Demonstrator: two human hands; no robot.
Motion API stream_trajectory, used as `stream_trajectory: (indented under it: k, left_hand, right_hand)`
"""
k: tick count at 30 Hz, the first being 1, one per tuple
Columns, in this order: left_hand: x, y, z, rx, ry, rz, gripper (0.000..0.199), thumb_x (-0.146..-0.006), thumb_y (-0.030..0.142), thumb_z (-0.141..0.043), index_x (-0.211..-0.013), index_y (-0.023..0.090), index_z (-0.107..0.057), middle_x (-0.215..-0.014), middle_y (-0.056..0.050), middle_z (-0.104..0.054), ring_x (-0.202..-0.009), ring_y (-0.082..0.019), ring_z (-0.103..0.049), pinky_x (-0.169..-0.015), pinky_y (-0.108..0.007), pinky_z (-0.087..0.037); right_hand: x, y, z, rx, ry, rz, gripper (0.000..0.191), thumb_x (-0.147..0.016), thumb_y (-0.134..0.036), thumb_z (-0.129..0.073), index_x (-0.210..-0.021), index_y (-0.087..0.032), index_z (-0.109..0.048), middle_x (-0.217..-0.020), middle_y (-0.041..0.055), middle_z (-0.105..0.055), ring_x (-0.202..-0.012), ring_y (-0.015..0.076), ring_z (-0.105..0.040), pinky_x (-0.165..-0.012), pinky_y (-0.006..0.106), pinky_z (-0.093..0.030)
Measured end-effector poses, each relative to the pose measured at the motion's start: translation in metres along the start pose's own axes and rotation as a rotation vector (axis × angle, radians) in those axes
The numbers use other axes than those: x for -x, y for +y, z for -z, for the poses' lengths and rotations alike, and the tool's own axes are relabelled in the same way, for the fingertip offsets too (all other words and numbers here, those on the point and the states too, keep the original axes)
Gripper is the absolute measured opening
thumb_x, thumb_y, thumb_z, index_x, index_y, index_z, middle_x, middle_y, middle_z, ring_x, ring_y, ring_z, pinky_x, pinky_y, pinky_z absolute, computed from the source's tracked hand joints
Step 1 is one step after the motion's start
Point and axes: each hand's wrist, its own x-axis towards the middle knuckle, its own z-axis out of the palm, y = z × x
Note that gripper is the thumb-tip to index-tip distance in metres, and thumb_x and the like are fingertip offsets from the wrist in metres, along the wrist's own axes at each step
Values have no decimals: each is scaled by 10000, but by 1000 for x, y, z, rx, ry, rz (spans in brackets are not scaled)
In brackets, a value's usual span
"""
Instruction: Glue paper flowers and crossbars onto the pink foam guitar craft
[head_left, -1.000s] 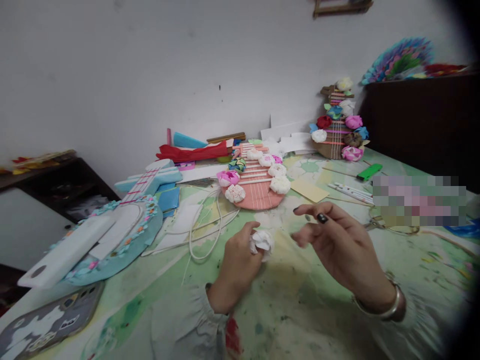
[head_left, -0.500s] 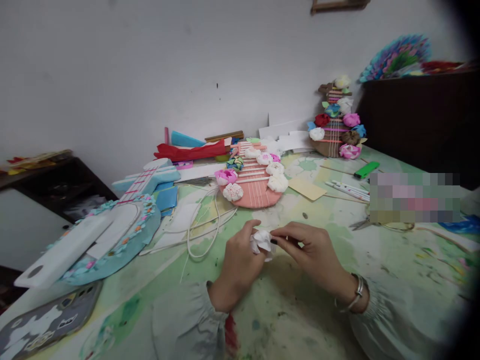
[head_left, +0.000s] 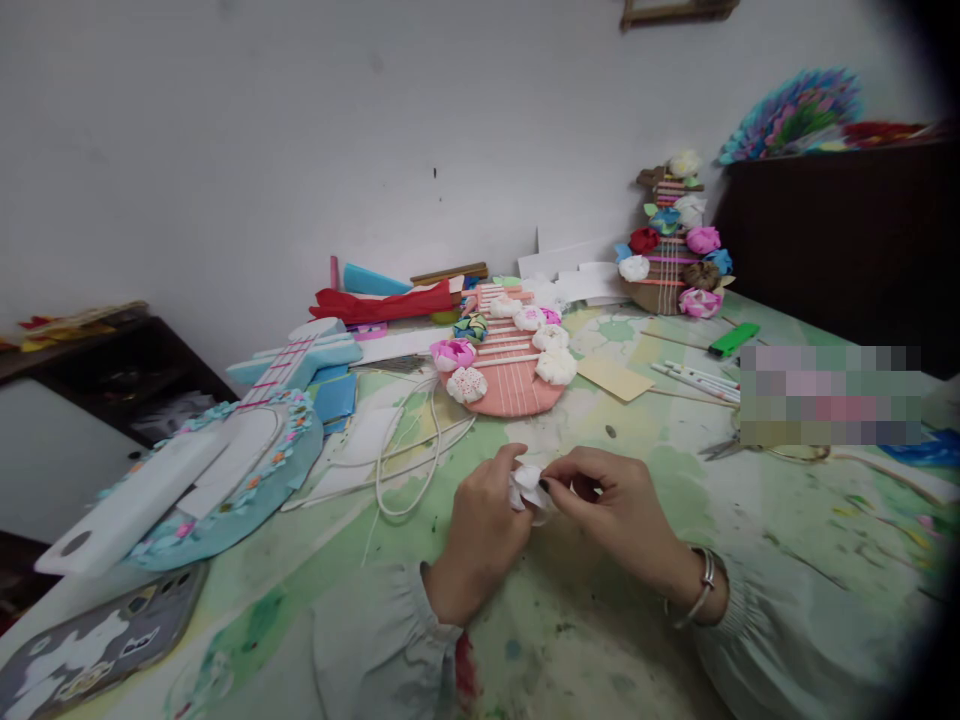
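A small white paper flower (head_left: pixel 528 484) is held between my hands, low over the painted tabletop. My left hand (head_left: pixel 487 525) grips it from below and the left, fingers curled around its base. With thumb and index finger, my right hand (head_left: pixel 607 500) pinches a petal at the flower's right edge; a dark nail shows on the thumb. Just beyond the hands lies a pink lute-shaped craft (head_left: pixel 517 385) trimmed with white, pink and patterned flowers. The flower's underside is hidden by the left hand.
A white cable (head_left: pixel 409 510) loops left of the hands. Farther left lie a light-blue round instrument craft (head_left: pixel 247 520) and a phone (head_left: pixel 105 640). Scissors (head_left: pixel 724 449), several pens (head_left: pixel 694 380), a green box (head_left: pixel 733 341) and a yellow card (head_left: pixel 615 378) lie to the right. Another flowered lute (head_left: pixel 667 260) leans behind.
My right hand has shifted slightly left and closer to the left hand, its fingers still on the petal. The paper flower has turned a little in the left hand.
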Motion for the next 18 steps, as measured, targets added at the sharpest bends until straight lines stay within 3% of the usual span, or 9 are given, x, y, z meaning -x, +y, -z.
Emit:
stream_trajectory:
  k: [8, 15, 18]
  left_hand:
    - [-6, 3, 5, 72, 13, 140, 432, -658, 86, -546, -1072, 210, -561, -892, -24, -674, -794, -189, -614, -719, -287, -421]
    - [-15, -5, 1, 508, 12, 391, 325, -621, 164, -631, -944, 153, -598, -770, -5, -633, -640, -128, -560, -568, -221, -411]
    - [-17, -6, -1, 732, -15, 461, 332, -619, 215, -647, -936, 142, -579, -744, 0, -611, -589, -113, -543, -520, -209, -408]
  right_hand:
    - [-2, -3, 8, -189, -58, 2, 128, -895, -261, -487, -806, -193, -549, -701, -11, -509, -624, 113, -442, -555, 247, -356]
    - [-12, 6, 30, -676, 229, -106, 132, -856, -302, -582, -780, -199, -550, -672, -24, -446, -557, 91, -362, -499, 246, -283]
    - [-17, 11, 39, -690, 342, -135, 149, -861, -317, -578, -768, -200, -574, -607, -36, -438, -491, 75, -326, -463, 240, -253]
